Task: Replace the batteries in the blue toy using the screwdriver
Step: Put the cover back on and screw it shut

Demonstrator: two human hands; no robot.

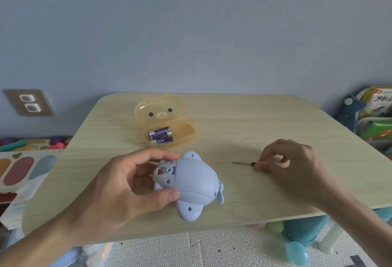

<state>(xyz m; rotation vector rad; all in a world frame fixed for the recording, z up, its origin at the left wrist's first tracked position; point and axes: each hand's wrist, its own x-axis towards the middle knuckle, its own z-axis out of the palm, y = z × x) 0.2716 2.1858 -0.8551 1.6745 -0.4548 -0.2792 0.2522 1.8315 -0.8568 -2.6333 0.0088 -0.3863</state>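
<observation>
Light wood table (244,122) w/ rounded corners, set against a blue-grey wall (191,23). Wall outlet plate (29,102) low on the left, two sockets. Left of table: a toy board (25,169) w/ oval colour patches (red, blue, orange), misc colourful toys behind it. Far right: shelf w/ books (377,105), partly cut off. Below table edge: textured white floor mat (212,247), teal plush (305,231), teal plastic egg (297,253).
</observation>
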